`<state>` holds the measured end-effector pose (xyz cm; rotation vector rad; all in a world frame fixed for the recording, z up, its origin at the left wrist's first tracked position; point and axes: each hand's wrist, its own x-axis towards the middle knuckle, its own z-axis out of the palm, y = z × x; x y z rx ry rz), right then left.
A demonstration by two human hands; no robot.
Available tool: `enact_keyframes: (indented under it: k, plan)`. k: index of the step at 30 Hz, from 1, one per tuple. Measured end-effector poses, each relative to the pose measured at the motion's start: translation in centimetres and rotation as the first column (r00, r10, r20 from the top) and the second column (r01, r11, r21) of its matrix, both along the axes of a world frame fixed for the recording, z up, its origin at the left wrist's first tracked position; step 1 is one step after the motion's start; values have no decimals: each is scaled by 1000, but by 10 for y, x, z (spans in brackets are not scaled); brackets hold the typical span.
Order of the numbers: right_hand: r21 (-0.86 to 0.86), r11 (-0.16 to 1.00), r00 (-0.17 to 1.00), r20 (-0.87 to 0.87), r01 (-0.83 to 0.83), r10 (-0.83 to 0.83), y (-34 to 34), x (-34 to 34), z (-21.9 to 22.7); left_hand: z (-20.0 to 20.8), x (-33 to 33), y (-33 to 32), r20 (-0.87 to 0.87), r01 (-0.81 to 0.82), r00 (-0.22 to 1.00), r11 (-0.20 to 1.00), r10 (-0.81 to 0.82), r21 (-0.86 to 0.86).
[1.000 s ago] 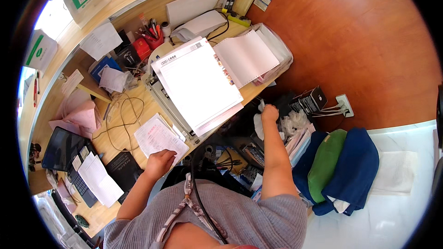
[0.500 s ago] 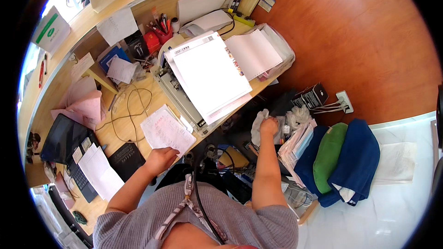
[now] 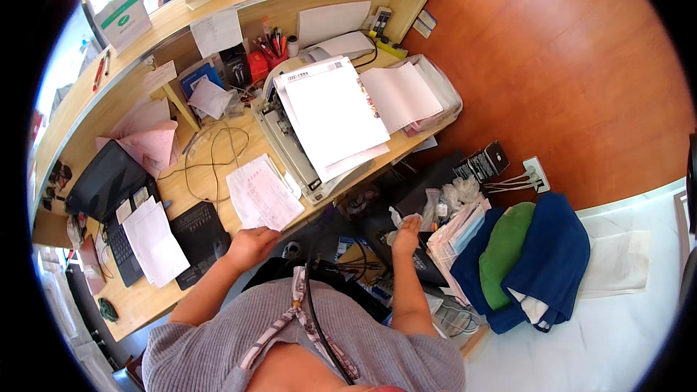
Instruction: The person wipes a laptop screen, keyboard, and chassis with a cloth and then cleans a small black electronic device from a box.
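Observation:
My left hand rests at the desk's front edge, its fingers lying at the lower border of some pinkish, handwritten paper sheets. To the right, below desk height, my right hand is against a white crumpled cloth or tissue, held over a dark surface; the hand covers part of it. Close by are clear crumpled plastic bags and a stack of papers standing on edge.
A printer loaded with white sheets stands on the desk. At left are a laptop and a black pad. Blue cloth and a green cushion lie at right, near a plugged power socket.
My right hand has moved down and slightly left, nearer my body, with less of the white crumpled piece showing. My left hand stays by the sheets. The whole view has shifted a little.

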<state>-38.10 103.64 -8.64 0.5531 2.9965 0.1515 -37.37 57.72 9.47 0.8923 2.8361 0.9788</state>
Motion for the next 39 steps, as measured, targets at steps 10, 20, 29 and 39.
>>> enact_keyframes:
  k: [10, 20, 29, 39]
  plan:
    - [-284, 867, 908, -223, -409, 355, 7, -8, 43, 13, -18, 13, -42, -48, 998, 991, 54, 126]
    - [-402, 848, 801, -597, -345, 44, 41, -136, 216, 56, -133, 40, 40, -127, 992, 923, 121, 364]
    - [-491, 672, 712, -698, -554, 77, 55, -322, 287, 132, -243, 67, -330, -379, 810, 862, 485, 338]
    - [-620, 330, 678, -729, -711, 92, 29, -497, 223, 219, -464, -11, -674, -803, 426, 596, 603, 25]
